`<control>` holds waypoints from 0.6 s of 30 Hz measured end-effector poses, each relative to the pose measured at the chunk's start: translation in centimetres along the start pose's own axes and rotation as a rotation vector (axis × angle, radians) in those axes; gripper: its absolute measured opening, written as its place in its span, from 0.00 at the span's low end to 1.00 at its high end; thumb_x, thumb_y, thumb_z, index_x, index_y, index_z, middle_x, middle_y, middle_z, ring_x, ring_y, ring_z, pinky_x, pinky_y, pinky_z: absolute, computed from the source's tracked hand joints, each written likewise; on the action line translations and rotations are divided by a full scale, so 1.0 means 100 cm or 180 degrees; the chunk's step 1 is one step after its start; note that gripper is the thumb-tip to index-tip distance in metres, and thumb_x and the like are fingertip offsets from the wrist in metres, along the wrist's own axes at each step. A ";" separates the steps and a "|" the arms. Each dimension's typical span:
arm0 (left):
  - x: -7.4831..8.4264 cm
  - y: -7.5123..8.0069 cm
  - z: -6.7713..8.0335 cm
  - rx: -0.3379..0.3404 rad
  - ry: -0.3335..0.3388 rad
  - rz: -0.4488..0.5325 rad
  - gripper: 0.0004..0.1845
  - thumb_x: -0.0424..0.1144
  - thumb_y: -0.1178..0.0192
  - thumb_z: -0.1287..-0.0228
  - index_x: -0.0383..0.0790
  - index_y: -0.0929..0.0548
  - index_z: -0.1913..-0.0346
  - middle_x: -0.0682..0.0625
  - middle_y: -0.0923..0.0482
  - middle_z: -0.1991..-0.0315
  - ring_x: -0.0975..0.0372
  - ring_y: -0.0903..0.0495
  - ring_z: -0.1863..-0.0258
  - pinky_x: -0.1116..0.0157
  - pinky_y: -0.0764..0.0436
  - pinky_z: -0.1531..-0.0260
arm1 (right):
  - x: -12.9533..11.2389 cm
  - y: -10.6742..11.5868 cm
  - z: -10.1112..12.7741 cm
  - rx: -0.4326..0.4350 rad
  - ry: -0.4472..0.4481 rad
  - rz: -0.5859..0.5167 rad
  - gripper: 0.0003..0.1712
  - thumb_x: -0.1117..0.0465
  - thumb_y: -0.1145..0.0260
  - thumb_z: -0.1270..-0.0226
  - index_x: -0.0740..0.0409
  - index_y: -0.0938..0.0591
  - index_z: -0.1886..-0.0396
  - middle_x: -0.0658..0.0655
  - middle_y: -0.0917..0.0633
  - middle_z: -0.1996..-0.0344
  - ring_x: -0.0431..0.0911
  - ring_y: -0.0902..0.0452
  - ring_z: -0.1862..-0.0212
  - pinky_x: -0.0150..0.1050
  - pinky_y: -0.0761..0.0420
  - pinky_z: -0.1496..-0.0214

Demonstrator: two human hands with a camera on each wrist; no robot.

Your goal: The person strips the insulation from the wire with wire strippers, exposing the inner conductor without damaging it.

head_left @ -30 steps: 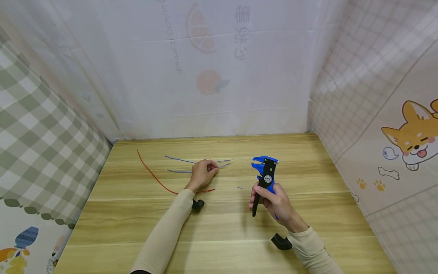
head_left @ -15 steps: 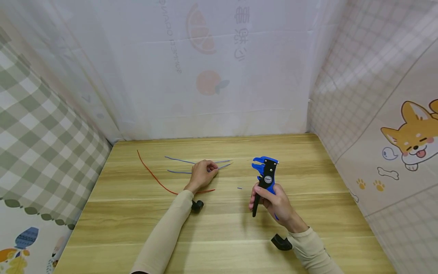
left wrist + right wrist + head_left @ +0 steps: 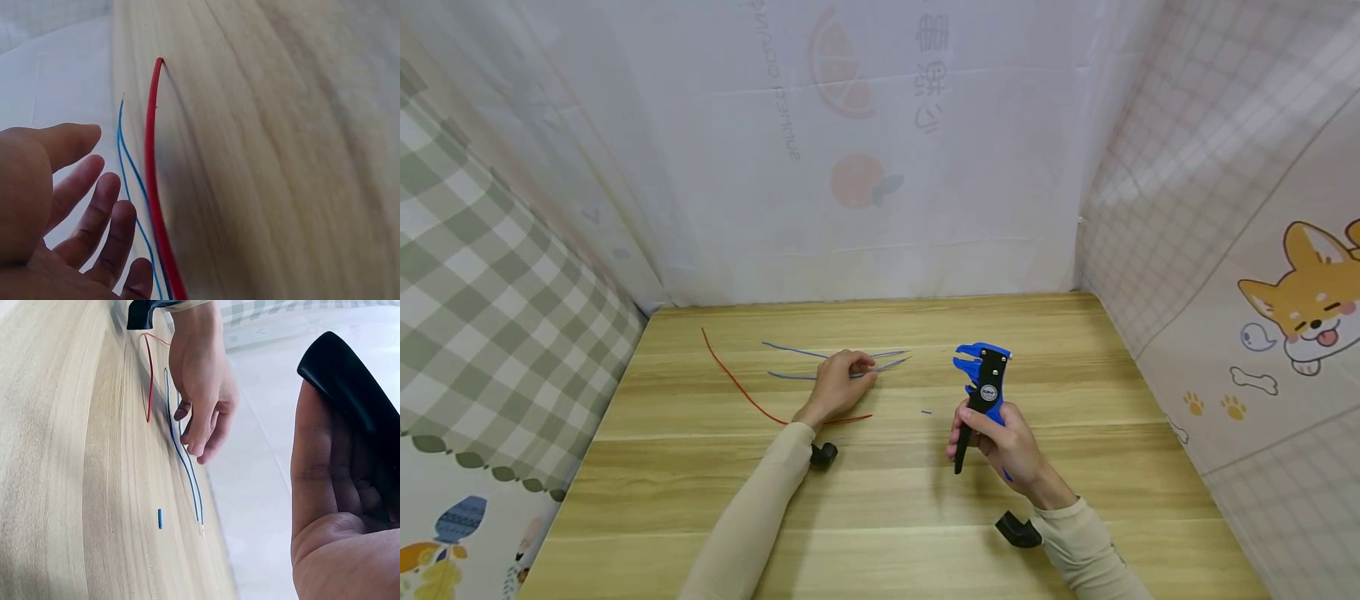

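My left hand (image 3: 841, 385) hovers by the two blue wires (image 3: 795, 347) at the back of the table. In the left wrist view its thumb and fingers (image 3: 103, 200) are apart, with nothing between them. Bare strands show at the right ends of the blue wires in the right wrist view. A red wire (image 3: 737, 385) curves along the table, passing beneath the left wrist. On the right, my right hand (image 3: 1011, 446) grips a blue and black wire stripper (image 3: 991, 367) by its handles, jaws pointing up and left; only a black handle (image 3: 350, 381) shows in the right wrist view.
A short blue scrap of insulation (image 3: 927, 412) lies on the wooden table (image 3: 880, 517) between the hands. Printed cloth walls (image 3: 880, 250) stand at the back and both sides. Each wrist carries a black camera mount (image 3: 1018, 530).
My left hand has let its fingers part and drawn slightly toward the left and front, the blue wires staying on the table. The right hand and wire stripper are nearly still.
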State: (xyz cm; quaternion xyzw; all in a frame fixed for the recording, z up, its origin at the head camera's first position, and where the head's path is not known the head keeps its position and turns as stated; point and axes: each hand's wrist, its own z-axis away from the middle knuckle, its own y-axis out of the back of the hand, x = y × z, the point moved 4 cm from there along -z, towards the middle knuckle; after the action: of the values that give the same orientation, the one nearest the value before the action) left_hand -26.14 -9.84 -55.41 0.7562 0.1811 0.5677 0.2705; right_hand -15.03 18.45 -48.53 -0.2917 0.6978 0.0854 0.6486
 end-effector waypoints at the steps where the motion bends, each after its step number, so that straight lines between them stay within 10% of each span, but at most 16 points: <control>1: -0.003 0.000 0.000 0.0018 -0.0041 0.0009 0.11 0.42 0.25 0.26 0.42 0.06 0.46 0.47 0.07 0.52 0.53 0.09 0.49 0.44 0.25 0.32 | 0.000 0.000 0.000 -0.0001 0.0001 -0.0001 0.10 0.67 0.50 0.08 0.62 0.22 0.50 0.51 0.13 0.61 0.42 0.07 0.61 0.45 0.04 0.51; 13: -0.038 0.001 0.010 0.0020 -0.0428 -0.0288 0.16 0.51 0.26 0.24 0.51 0.07 0.40 0.52 0.08 0.46 0.57 0.09 0.46 0.51 0.18 0.38 | 0.003 0.003 0.001 0.0007 0.0020 -0.0031 0.10 0.67 0.51 0.07 0.61 0.22 0.50 0.51 0.12 0.61 0.42 0.07 0.60 0.43 0.04 0.51; 18: -0.020 0.016 0.022 -0.0130 -0.0524 -0.0155 0.19 0.48 0.27 0.22 0.42 0.08 0.38 0.45 0.09 0.44 0.50 0.11 0.43 0.47 0.15 0.39 | 0.003 0.003 0.001 0.0018 -0.0006 -0.0031 0.10 0.67 0.50 0.07 0.60 0.22 0.49 0.50 0.12 0.61 0.42 0.07 0.60 0.43 0.04 0.50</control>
State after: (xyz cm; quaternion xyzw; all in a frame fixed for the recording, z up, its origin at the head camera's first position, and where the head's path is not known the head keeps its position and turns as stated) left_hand -24.67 -12.75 -56.41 0.7900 0.1649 0.5004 0.3135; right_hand -15.14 18.65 -48.94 -0.2932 0.6960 0.0806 0.6505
